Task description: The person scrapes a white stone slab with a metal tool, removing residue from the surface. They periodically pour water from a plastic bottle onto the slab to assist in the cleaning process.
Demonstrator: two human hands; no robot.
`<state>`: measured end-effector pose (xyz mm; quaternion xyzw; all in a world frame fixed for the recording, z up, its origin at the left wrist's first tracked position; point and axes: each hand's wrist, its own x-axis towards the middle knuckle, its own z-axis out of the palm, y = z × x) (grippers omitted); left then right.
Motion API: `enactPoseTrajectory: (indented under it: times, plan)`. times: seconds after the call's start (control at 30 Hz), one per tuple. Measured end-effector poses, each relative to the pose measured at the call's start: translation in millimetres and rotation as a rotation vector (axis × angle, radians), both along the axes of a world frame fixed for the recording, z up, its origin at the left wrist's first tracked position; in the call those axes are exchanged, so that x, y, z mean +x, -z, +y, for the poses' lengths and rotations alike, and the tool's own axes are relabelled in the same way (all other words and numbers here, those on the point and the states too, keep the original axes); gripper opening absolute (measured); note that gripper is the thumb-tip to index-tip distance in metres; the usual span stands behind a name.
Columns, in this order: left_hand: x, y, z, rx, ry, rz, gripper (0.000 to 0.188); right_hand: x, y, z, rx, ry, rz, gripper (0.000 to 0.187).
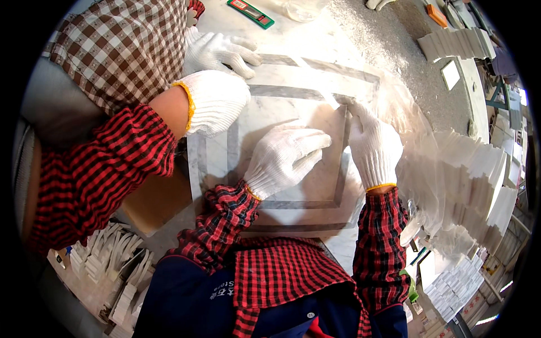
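Note:
A square pale marble panel [287, 121] with grey inlaid bands lies flat before me. My left hand [288, 159], in a white knitted glove, hovers over or rests on its middle. The fingers are stretched out with nothing in them, and the thumb is apart. My right hand [375, 143], gloved alike, is at the panel's right side. Its fingers are bent down by the upper right corner of the inner grey band [342, 152]; what they hold, if anything, is hidden. A bright white streak, strip or glare, ends beside those fingertips.
At the left, a co-worker's gloved hands [217, 101] are over the panel's far left corner. A green-edged tool [251, 13] lies beyond the panel. Clear plastic sheeting [420, 152] spreads at the right, with stacked white slabs [473, 169] behind it. More white pieces [107, 253] stand lower left.

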<state>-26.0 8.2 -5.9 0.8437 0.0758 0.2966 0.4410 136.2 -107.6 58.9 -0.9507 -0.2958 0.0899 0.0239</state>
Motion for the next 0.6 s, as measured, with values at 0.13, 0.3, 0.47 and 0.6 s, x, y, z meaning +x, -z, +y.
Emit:
enactPoseTrajectory:
  times: [0.13,0.3,0.47,0.6]
  plan:
    - [-0.5,0.4,0.4,0.005,0.01,0.017,0.02,0.3,-0.5,1.9,0.001,-0.08,-0.042,0.028]
    - [-0.2,2.0,-0.2,-0.022,0.021,0.032,0.021,3.5,-1.5,0.0,0.011,-0.12,-0.078,0.023]
    - [-1.6,2.6,0.2,-0.034,0.015,0.054,0.022,13.7,-3.4,2.6,-0.017,-0.146,-0.028,0.029]
    - [-1.1,3.7,-0.2,-0.053,0.019,0.045,0.022,28.0,-5.1,0.5,0.011,-0.191,0.032,0.031]
